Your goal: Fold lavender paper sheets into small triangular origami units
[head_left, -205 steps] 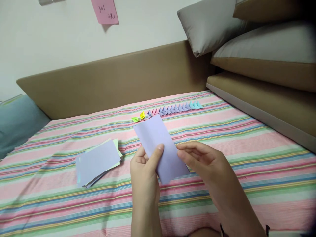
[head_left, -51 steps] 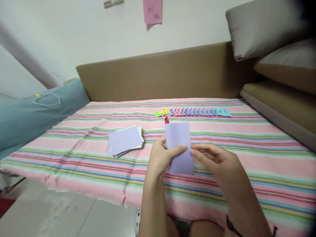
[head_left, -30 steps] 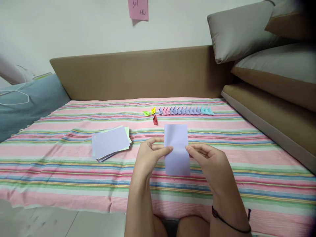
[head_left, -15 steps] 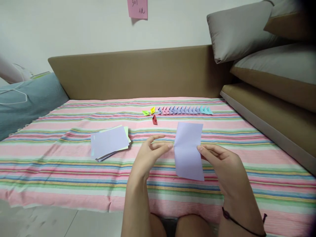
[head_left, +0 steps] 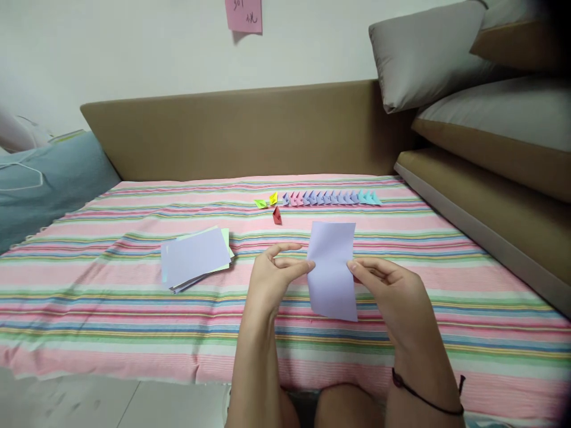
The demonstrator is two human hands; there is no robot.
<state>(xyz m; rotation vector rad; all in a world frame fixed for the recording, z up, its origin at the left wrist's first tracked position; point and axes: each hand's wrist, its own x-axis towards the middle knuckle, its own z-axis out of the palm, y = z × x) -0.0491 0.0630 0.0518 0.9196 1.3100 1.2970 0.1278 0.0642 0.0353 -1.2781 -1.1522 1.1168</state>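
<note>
A lavender sheet of paper (head_left: 332, 291) is held up above the striped cloth, its long side upright, with a faint crease across its middle. My left hand (head_left: 279, 270) pinches its left edge near that crease between thumb and a finger, the index finger raised. On the opposite edge, my right hand (head_left: 386, 282) grips the sheet with thumb in front and fingers behind. To the left lies a stack of paper sheets (head_left: 196, 257), lavender on top with pale green and blue edges showing.
Behind the sheet stands a row of small folded paper pieces (head_left: 332, 198) in blue, pink and turquoise. Near its left end are yellow (head_left: 273, 199), green (head_left: 261, 204) and red (head_left: 277, 216) folded pieces. Cushions (head_left: 495, 125) are piled at the right; a brown backrest (head_left: 241, 137) runs behind.
The lavender sheet has shifted slightly left with my right hand. My left thumb now overlaps its left edge, where before it was only at the edge.
</note>
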